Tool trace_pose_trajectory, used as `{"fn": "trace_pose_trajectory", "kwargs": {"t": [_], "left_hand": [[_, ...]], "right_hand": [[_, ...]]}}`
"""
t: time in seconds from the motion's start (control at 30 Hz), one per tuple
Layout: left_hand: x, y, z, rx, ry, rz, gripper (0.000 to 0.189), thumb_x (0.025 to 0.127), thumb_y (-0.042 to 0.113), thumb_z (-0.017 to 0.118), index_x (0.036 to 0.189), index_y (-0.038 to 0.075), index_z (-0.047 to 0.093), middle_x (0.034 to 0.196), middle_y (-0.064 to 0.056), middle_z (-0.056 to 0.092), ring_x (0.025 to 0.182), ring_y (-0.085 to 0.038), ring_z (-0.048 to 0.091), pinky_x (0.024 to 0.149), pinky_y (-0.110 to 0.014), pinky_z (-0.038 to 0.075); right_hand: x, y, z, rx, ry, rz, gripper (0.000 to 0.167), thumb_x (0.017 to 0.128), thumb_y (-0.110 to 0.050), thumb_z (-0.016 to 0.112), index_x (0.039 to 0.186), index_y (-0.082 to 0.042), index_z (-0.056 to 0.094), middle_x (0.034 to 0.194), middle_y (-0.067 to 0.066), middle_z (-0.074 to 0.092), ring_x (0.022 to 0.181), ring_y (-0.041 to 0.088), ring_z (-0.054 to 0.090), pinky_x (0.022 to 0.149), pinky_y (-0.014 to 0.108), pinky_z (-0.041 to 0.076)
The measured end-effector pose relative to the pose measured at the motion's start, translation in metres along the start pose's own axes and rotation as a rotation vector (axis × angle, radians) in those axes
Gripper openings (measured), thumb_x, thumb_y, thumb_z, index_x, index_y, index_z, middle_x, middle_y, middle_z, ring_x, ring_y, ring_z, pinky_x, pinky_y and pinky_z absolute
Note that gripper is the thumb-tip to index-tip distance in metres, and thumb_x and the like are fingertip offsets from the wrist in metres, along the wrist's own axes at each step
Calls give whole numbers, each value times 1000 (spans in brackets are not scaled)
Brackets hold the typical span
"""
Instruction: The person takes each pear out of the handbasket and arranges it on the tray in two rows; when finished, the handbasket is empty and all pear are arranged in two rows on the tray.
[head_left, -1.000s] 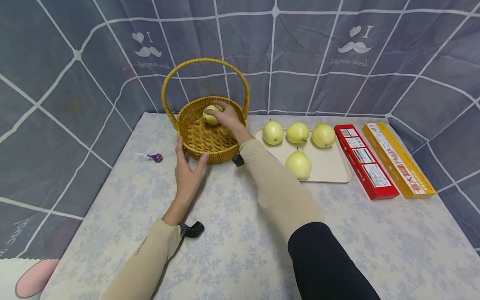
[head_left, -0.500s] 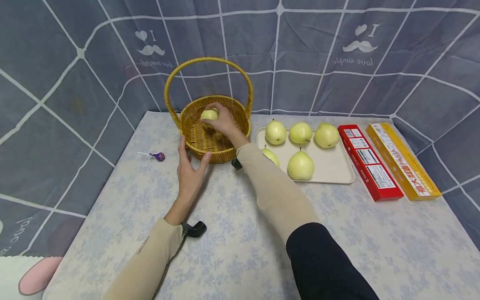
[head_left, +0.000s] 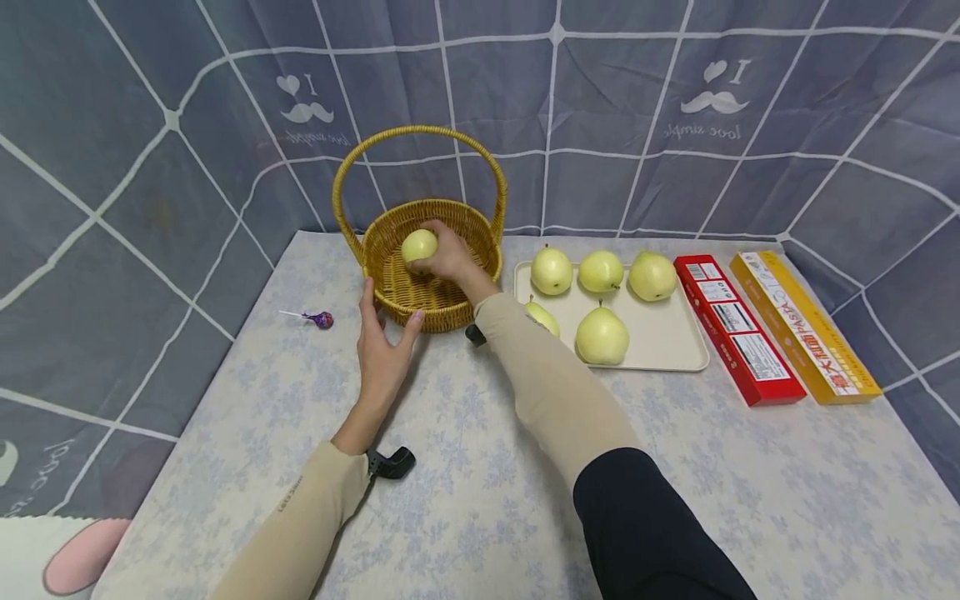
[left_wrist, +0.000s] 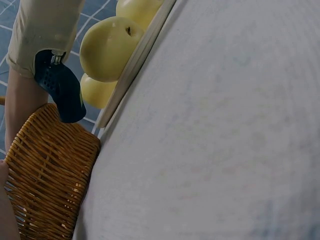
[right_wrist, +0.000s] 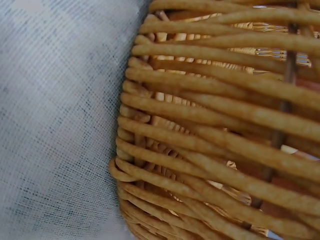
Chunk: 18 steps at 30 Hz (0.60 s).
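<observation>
In the head view, a wicker basket (head_left: 420, 292) with a tall arched handle stands at the back of the table. Inside it, my right hand (head_left: 452, 254) holds a pale yellow-green pear (head_left: 418, 244) from its right side, toward the left of the basket. My left hand (head_left: 382, 354) lies against the basket's front left, thumb and index finger stretched apart along the wall. The left wrist view has the woven side (left_wrist: 50, 175) close up, with part of the hand at the left edge. Only wicker (right_wrist: 210, 115) and cloth fill the right wrist view; the right hand is hidden there.
To the right of the basket, a cream tray (head_left: 660, 337) bears several pears (head_left: 602, 335), one partly behind the right sleeve. Beyond it lie a red box (head_left: 738, 329) and a yellow pasta box (head_left: 806, 325). A lollipop (head_left: 322, 320) rests left of the basket.
My right hand has shifted the pear slightly left and toward me inside the basket, its fingers moving from the top to the side. Another tray pear now shows beside the sleeve.
</observation>
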<state>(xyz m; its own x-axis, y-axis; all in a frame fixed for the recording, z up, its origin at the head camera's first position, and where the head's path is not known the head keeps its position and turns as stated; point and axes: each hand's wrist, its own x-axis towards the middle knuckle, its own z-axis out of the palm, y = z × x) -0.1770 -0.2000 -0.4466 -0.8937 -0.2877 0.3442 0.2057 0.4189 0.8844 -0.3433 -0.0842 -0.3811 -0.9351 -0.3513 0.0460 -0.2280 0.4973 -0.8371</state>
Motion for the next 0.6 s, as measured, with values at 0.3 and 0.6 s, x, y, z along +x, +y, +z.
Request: {"fn": "trace_pose_trajectory", "kwargs": {"t": [0.3,0.6], "left_hand": [[-3,1,1,21,-1,-16,92,102,43,70,171,25,12,176,-4,22,157,-28,33,128,-51,31],[-2,0,1,8,-3,-20,94,101,46,70,171,25,12,176,-2,21,157,-26,32,128,-51,31]], "right_hand": [[-6,-1,-5,-150,11,19,76,84,-26,89,150,-12,53,140,14,62,134,34,51,104,44,52],[-24,-21,-39,-135,27,-57,76,86,-31,87,152,-12,53,141,12,62,130,33,54,102,45,53]]}}
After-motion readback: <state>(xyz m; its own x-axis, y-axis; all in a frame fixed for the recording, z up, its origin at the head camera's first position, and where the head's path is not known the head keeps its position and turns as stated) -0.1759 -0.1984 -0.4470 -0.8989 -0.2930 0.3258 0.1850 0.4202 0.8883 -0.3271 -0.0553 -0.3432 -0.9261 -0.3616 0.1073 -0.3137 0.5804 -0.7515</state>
